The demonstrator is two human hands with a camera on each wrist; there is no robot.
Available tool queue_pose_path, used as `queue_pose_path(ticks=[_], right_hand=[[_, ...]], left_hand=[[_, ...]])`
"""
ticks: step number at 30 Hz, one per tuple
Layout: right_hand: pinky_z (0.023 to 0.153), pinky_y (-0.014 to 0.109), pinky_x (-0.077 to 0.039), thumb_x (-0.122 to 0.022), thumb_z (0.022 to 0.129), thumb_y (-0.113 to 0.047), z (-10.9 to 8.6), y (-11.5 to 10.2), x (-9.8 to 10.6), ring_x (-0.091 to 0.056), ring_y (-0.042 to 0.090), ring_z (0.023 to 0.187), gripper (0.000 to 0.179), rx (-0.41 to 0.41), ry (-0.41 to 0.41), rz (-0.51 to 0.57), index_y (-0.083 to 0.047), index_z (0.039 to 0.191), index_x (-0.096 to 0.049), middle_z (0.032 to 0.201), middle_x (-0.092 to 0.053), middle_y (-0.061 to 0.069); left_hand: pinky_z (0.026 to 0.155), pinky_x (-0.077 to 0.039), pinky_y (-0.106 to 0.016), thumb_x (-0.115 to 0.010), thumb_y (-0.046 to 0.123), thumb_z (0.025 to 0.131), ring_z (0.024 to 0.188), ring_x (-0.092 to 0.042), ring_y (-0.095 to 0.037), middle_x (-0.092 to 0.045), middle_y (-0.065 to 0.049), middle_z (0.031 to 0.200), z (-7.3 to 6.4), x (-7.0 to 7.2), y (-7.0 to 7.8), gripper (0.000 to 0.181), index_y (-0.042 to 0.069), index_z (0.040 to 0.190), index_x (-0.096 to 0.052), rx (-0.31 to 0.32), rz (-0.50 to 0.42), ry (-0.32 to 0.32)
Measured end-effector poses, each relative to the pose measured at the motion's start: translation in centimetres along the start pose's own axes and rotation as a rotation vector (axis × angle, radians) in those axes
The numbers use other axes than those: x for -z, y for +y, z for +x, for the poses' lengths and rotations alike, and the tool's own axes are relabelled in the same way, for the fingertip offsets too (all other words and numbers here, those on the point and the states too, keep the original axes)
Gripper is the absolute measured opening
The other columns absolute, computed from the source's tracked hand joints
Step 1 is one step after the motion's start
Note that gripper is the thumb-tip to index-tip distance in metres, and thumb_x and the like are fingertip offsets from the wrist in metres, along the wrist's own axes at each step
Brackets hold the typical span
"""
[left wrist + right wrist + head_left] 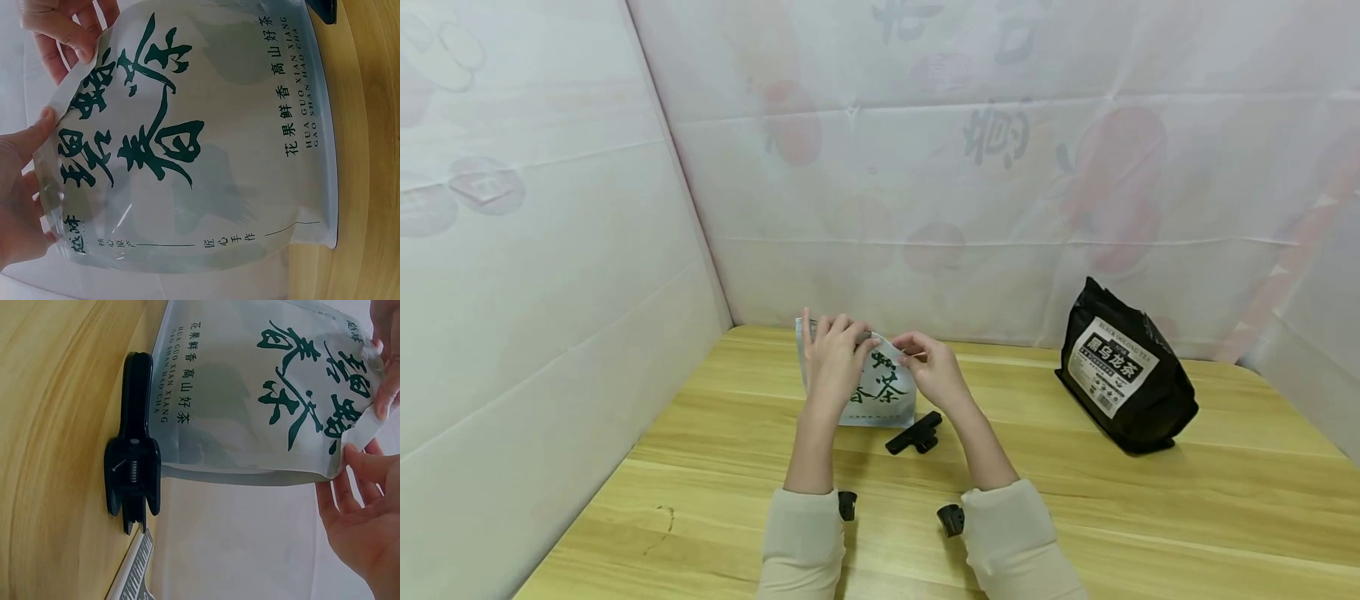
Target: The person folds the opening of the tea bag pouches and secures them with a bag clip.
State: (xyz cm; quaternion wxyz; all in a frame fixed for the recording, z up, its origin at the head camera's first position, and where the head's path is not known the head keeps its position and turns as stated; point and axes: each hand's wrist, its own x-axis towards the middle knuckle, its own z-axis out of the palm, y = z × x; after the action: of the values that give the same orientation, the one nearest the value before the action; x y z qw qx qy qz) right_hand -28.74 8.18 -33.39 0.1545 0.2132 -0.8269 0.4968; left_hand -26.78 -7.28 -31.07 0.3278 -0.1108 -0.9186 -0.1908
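Two bare hands work at the top of a pale tea bag [880, 404] standing upright on a wood-grain table [700, 467], close to the back edge and nearer the back left corner than the right. The left hand [833, 358] pinches the bag's upper edge, thumb on the front and fingers reaching behind, its index finger pointing up in the head view. Beside it, the right hand [936, 371] pinches the top right corner between thumb and fingers, where a strip of the rim is folded over toward the front. Large dark green characters cover the bag's face, with the smaller lines "HUA GUO XIAN XIANG" and "GAO SHAN HAO CHA" printed near its base. A black spring clip [916, 433] lies on the table just in front of the bag's lower right corner; whether the two touch cannot be told. Well apart, toward the table's back right corner, sits a bulky black bag [1123, 371], its white label [1112, 367] reading "BLACK OOLONG TEA." Light sleeves [805, 533] end above both wrists, each with a small black device [951, 520] at its inner side. Pale printed fabric [880, 183] hangs beyond the table's back edge.
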Motion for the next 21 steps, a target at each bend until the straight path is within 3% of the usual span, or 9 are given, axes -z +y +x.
queue_pose_path(ticks=[5, 13, 21], right_hand=[[0.082, 0.039, -0.048, -0.059, 0.087, 0.004, 0.0, -0.2, 0.4, -0.059, 0.022, 0.090, 0.019, -0.006, -0.044, -0.008, -0.005, 0.103, -0.064, 0.098, -0.064, 0.007], [0.083, 0.040, -0.048, -0.058, 0.090, -0.005, -0.2, -0.3, 1.6, -0.057, 0.022, 0.096, 0.024, -0.020, -0.157, -0.045, -0.008, 0.114, -0.061, 0.108, -0.061, 0.006], [0.083, 0.040, -0.048, -0.058, 0.090, -0.005, -0.3, -0.1, 3.1, -0.057, 0.026, 0.098, 0.023, -0.056, -0.190, -0.137, -0.003, 0.113, -0.059, 0.107, -0.061, 0.009]], left_hand=[[0.107, 0.010, -0.039, -0.063, 0.033, 0.085, 0.101, -0.046, -0.021, -0.056, 0.004, 0.090, 0.0, 0.1, 0.0, 0.017, 0.019, 0.094, -0.069, 0.004, -0.009, -0.009], [0.108, 0.003, -0.044, -0.063, 0.033, 0.085, 0.103, -0.046, -0.020, -0.057, 0.004, 0.092, 0.0, 0.1, 0.0, 0.018, 0.020, 0.095, -0.069, 0.005, 0.006, -0.018], [0.106, 0.012, -0.038, -0.062, 0.034, 0.086, 0.106, -0.045, -0.020, -0.058, 0.004, 0.094, 0.1, 0.2, 0.0, 0.020, 0.019, 0.098, -0.069, 0.019, -0.006, -0.039]])
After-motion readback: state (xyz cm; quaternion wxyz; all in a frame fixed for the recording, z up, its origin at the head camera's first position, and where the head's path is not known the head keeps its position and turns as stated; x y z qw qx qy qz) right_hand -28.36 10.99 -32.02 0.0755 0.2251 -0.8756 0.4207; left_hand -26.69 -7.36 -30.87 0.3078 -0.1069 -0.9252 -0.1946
